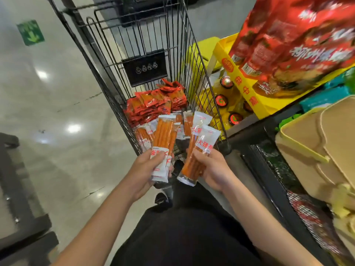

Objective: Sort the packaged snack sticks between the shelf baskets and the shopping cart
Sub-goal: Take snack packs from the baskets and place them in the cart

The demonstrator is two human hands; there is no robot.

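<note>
Head view: our left hand [148, 167] grasps a few snack stick packs [163, 143] by their lower ends, and our right hand [212, 169] clasps another bunch [196, 150], fanned upright over the shopping cart [107, 96], probably for checking. More packs [146, 137] lie inside. Shelf baskets [269, 169] crowd the right; the floor [57, 112] on the left offers room.

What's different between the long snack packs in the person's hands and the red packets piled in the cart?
The stick packs in the hands are long, clear-and-white, showing orange sticks inside; the red packets are short, opaque and red-orange. The stick packs are gripped in bunches by the left hand and right hand, held above the cart; the red packets lie heaped at its bottom. Both are sealed snack packages.
</note>
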